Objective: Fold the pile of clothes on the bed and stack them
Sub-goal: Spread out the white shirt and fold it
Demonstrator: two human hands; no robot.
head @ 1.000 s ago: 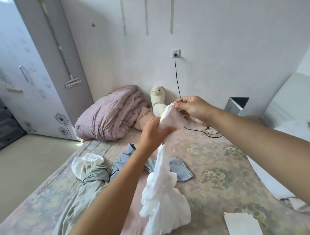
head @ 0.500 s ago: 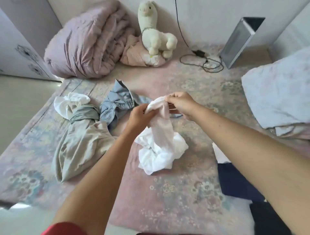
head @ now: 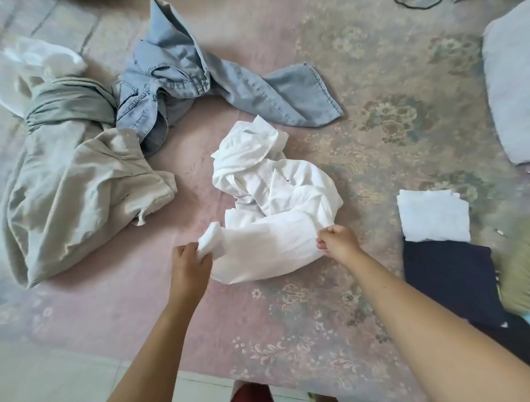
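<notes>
A crumpled white shirt (head: 275, 198) lies in the middle of the bed. My left hand (head: 191, 259) grips its near left corner, and my right hand (head: 338, 244) pinches its near right edge, both low over the bedspread. To the left lie a light blue denim garment (head: 183, 83), beige trousers (head: 71, 183) and another white garment (head: 31, 63), all unfolded. On the right sit a folded white piece (head: 433, 216) and a folded dark navy garment (head: 453, 279), the white piece at the navy one's far end.
The bedspread (head: 372, 94) is pink with a floral pattern. A pale blue pillow (head: 507, 86) lies at the right edge. A black cable (head: 415, 3) shows at the top. The bed's near edge meets a light floor (head: 57, 373) at the bottom left.
The white shirt was held up in the air in both hands; now it lies on the bed. My hands have come down and spread apart along its near edge. My view has tilted down.
</notes>
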